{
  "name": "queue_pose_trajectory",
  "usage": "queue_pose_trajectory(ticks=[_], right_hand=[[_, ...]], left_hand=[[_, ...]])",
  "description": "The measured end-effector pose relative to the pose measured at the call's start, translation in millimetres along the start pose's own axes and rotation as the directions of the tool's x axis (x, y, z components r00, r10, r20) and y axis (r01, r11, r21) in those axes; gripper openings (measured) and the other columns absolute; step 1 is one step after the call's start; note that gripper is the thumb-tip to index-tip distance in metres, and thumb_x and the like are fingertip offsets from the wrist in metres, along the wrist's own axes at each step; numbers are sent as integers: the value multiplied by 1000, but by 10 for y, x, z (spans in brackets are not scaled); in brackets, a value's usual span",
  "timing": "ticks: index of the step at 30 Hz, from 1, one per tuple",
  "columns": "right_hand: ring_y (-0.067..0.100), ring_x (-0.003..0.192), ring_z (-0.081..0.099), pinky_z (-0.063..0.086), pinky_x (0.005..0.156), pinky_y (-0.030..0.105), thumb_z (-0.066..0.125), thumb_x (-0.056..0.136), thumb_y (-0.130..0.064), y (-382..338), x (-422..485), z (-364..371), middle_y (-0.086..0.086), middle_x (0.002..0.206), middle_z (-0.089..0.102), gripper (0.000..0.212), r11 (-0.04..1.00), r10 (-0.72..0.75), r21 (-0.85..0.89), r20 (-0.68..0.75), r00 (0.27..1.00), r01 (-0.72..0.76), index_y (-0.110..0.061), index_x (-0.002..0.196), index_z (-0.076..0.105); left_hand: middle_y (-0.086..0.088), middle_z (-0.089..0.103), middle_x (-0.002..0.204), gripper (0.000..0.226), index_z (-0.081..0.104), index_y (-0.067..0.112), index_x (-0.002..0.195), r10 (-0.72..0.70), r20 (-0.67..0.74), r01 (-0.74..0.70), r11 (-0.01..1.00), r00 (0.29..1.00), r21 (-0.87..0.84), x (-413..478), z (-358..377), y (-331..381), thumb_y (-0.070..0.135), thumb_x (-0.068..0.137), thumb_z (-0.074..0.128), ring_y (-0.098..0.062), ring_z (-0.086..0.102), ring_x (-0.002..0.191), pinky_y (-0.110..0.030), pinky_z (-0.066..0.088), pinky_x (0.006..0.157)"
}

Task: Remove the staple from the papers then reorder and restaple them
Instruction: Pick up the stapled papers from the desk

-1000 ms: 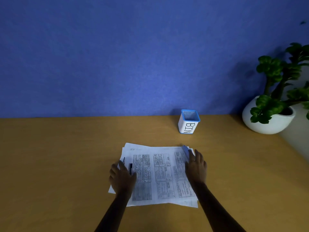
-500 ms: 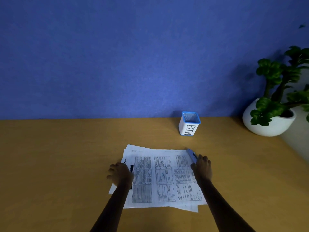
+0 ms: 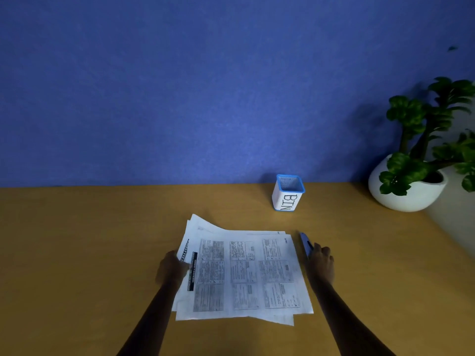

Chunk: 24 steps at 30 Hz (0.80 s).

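A loose stack of printed papers [image 3: 244, 273] lies fanned out on the wooden table [image 3: 90, 253] in front of me. My left hand [image 3: 171, 268] rests at the stack's left edge, fingers curled against the sheets. My right hand [image 3: 320, 263] sits just off the stack's right edge, closed around a slim blue stapler [image 3: 305, 243] whose far end sticks out beyond my fingers. No staple is visible at this size.
A small white cup with a blue rim, marked BIN [image 3: 288, 194], stands behind the papers near the blue wall. A potted plant in a white bowl [image 3: 408, 191] fills the far right corner. The table's right edge runs beside it.
My right hand has slid off the top sheet to the right with the blue stapler. My left hand has drawn back to the stack's left edge. The top sheets lie more spread out.
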State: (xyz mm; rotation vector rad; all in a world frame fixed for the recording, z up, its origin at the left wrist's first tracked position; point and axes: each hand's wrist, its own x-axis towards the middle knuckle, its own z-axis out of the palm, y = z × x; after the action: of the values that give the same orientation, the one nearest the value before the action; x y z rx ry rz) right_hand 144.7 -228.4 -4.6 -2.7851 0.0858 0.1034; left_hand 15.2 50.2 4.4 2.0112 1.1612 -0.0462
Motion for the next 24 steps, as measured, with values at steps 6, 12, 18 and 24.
queue_pose_trajectory(ticks=[6,12,18,24], right_hand=[[31,120,47,45,94,41,46,95,-28,-26,-35,-6,16,133,43,47,996,15,-91,23,1000,-12,-10,137,34],[27,131,38,39,104,38,46,95,-28,-421,6,-158,14,144,36,53,939,-344,9,-26,939,344,-8,142,31],[27,139,32,31,114,42,60,89,-23,-982,-30,-403,9,151,33,66,802,-516,372,35,856,468,-11,144,27],[20,89,62,45,62,11,62,86,-18,-1072,22,-624,-4,92,66,16,709,-441,616,7,897,343,-12,100,61]], left_hand=[[-22,66,114,30,61,-4,110,92,-116,-106,987,989,-121,92,-289,52,4,81,61,-37,62,100,-40,50,86],[-20,67,113,27,63,-3,107,272,-114,-285,951,955,-116,100,-477,299,5,82,61,-36,63,99,-38,48,84],[-17,67,112,29,62,2,111,415,-105,-425,898,904,-112,-42,-621,680,9,83,62,-33,63,97,-36,48,83],[-10,70,97,18,66,5,99,643,-140,-658,737,753,-156,-335,-835,1055,9,81,62,-28,64,90,-31,45,76]])
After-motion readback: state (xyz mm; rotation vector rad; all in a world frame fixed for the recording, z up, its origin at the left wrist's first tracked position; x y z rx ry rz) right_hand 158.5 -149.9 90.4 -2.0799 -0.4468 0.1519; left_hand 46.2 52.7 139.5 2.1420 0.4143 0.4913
